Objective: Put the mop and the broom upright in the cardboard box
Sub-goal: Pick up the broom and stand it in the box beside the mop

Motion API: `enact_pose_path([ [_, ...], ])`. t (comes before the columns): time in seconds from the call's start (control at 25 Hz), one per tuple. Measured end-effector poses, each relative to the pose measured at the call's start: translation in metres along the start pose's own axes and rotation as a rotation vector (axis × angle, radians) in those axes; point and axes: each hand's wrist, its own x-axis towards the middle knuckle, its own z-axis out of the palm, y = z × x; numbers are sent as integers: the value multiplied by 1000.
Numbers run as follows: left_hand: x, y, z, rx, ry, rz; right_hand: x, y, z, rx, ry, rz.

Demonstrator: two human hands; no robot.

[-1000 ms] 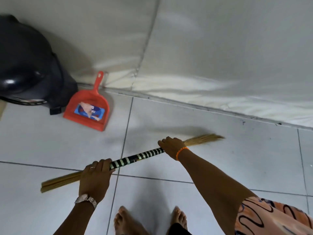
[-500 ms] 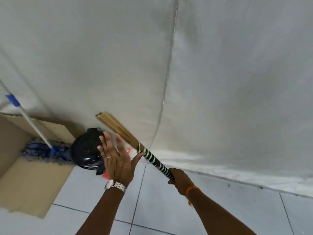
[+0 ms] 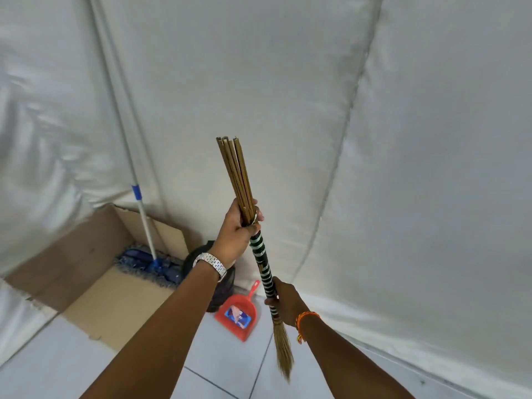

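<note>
I hold the broom [image 3: 260, 249] nearly upright in front of me, its stick ends at the top and its straw bristles hanging low. My left hand [image 3: 237, 228] grips it where the bundled sticks meet the black-and-green striped wrap. My right hand [image 3: 283, 299] grips the lower end of the wrap, just above the bristles. The cardboard box [image 3: 86, 254] lies open at the left on the floor. The mop [image 3: 149, 263] stands in it, blue head down on the cardboard, its white pole leaning against the wall.
A black bin [image 3: 198, 257] stands by the wall right of the box, partly behind my left arm. A red dustpan [image 3: 239, 315] lies on the white tiles beside it. White sheeting covers the walls.
The broom has swung from tilted to nearly upright. My left hand, open beside it half a second ago, now grips the sticks. The view has turned towards the box.
</note>
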Motion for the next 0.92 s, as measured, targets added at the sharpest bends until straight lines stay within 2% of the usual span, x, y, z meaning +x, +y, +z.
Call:
enact_pose_path([
  [0.24, 4, 24, -145, -261, 124, 44, 61, -127, 90, -23, -48, -89],
  [0.52, 16, 33, -339, -176, 121, 124, 124, -282, 218, 16, -25, -150],
  [0.6, 19, 30, -359, -157, 121, 135, 131, -299, 232, 34, -37, -145],
  [0.68, 32, 21, -424, -149, 137, 145, 166, -340, 279, 31, -59, -153],
  [0.8, 41, 17, -447, -131, 125, 151, 185, -351, 289, 24, -63, -154],
  [0.92, 78, -7, -516, -135, 139, 122, 244, -383, 332, 31, -67, -160],
])
